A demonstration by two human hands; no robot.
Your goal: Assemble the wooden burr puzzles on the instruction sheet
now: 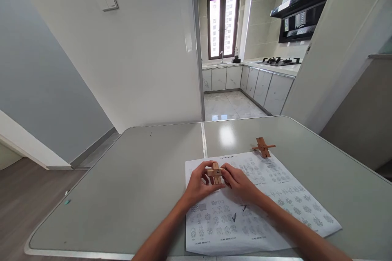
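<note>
A small wooden puzzle block (214,172), made of light brown interlocking pieces, is held just above a printed sheet (275,208) on the grey table (122,183). My left hand (197,183) grips its left side, fingers curled round it. From the right, my right hand (237,180) pinches the same block. A second wooden puzzle (262,147), shaped like a cross, lies at the sheet's far right corner, apart from both hands.
The sheet is covered with rows of small diagrams and two dark tick marks (234,217). A small green speck (67,202) lies near the table's left edge. Beyond the table a doorway opens onto a kitchen (241,77) with cabinets and a hob.
</note>
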